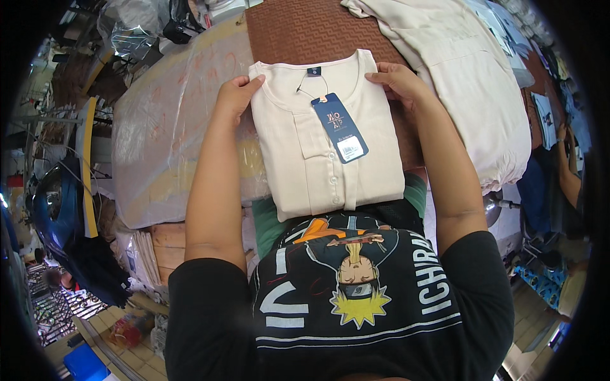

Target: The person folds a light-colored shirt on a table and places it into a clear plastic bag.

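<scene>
The folded cream shirt (279,136) is being held over the near edge of the brown textured pad (298,28), just beyond the black tee (381,338), w/ its L shoulder corner being pinched by the left hand (235,100) & its R one by the right hand (401,84), thumbs on top, other fingers partly hidden. For a neat hold, both corners should be getting equal, light tension, w/o the neckline being stretched or the navy hang tag (330,114) being bent.

Left hand (240,95), right hand (403,82) pinch folded cream shirt (308,143) at shoulders.
</scene>
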Tool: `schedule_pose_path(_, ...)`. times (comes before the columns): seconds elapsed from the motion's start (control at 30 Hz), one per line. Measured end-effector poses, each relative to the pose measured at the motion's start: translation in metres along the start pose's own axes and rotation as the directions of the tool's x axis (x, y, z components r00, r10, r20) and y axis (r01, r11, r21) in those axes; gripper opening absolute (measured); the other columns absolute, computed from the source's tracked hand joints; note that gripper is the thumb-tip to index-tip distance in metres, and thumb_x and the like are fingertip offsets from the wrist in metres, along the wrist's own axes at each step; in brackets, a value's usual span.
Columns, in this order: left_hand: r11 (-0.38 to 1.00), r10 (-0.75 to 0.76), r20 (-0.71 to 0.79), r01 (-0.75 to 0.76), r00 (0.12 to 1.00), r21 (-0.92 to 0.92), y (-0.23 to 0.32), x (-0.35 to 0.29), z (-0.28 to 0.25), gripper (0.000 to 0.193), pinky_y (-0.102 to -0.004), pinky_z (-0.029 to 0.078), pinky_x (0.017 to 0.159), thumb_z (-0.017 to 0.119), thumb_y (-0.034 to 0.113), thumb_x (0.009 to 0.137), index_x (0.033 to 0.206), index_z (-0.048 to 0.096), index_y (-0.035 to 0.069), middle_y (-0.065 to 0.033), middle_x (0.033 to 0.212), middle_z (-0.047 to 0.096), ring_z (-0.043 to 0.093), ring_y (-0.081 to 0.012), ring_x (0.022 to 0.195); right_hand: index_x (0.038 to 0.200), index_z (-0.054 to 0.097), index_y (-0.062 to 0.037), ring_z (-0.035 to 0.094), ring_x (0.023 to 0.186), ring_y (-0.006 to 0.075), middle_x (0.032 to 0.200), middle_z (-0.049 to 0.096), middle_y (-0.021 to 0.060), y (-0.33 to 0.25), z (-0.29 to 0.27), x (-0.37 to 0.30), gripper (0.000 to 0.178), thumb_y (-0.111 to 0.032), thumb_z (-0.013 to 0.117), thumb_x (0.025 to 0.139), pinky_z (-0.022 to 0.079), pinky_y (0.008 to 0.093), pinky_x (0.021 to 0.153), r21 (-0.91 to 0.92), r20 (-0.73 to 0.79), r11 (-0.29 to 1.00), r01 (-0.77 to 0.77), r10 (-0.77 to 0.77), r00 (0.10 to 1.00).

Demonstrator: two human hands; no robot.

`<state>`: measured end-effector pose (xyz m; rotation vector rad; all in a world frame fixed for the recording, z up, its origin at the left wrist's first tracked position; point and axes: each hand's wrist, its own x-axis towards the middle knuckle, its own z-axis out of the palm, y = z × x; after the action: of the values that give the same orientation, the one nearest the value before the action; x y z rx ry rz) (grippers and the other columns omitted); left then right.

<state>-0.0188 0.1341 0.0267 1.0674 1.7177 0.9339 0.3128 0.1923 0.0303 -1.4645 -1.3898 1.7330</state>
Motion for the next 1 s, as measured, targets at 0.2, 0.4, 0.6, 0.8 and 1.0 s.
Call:
schedule_pose_path(0.2,0.983,-0.081,0.047,0.088,0.996,-0.162,0.003,-0.003,0.006,0.041,-0.0277,0.047,0.075,0.07,0.03,0.082,0.108,0.06,-0.001,-0.0082,0.097,0.065,0.061,-0.0148,0.083,0.113,0.06,-0.0055,0.063,0.084,0.0135,0.097,0.066,0.0045,-0.001,0.001,0.0,0.034,-0.02,0.064,0.083,0.047,0.0276,0.078,0.002,-0.02,1.0,-0.027,0.027,0.999)
schedule_pose_path(0.4,0.98,-0.068,0.013,0.07,0.998,-0.185,0.007,-0.006,0.012,0.038,-0.0294,0.047,0.081,0.069,0.027,0.083,0.111,0.06,0.002,-0.0072,0.101,0.065,0.061,-0.0153,0.088,0.116,0.06,-0.0057,0.063,0.08,0.0128,0.096,0.067,0.0047,0.004,0.003,0.0,0.034,-0.018,0.062,0.085,0.048,0.0281,0.071,-0.034,-0.016,0.997,0.069,-0.069,0.997)
schedule_pose_path(0.6,0.977,0.059,-0.058,-0.069,0.997,-0.202,0.026,-0.012,0.01,0.026,-0.0277,0.049,0.068,0.068,0.02,0.083,0.101,0.063,0.001,-0.0083,0.093,0.067,0.062,-0.0136,0.075,0.119,0.057,-0.0053,0.065,0.079,0.0121,0.097,0.066,0.0043,0.001,-0.004,0.005,0.034,-0.016,0.061,0.087,0.054,0.0271,0.072,0.156,0.009,0.976,0.154,-0.157,0.988)
schedule_pose_path(0.8,0.981,0.041,0.032,-0.034,0.999,-0.191,0.017,0.026,0.006,0.038,-0.027,0.05,0.071,0.07,0.027,0.082,0.111,0.061,0.004,-0.0054,0.097,0.066,0.063,-0.0132,0.08,0.114,0.059,-0.0062,0.064,0.076,0.0085,0.094,0.066,0.003,-0.016,-0.019,0.034,0.029,-0.017,0.061,0.087,0.053,0.0249,0.069,-0.176,-0.056,0.974,0.144,-0.156,0.986)
schedule_pose_path(1.0,0.988,-0.084,0.075,0.093,0.994,-0.121,0.0,0.045,0.016,0.041,-0.0311,0.047,0.075,0.071,0.028,0.08,0.108,0.061,0.0,-0.009,0.1,0.066,0.061,-0.0185,0.086,0.113,0.06,-0.0076,0.063,0.073,0.0079,0.093,0.067,0.0017,0.007,-0.023,0.049,0.029,-0.02,0.06,0.087,0.051,0.0233,0.066,-0.129,-0.007,0.989,0.072,-0.074,0.997)
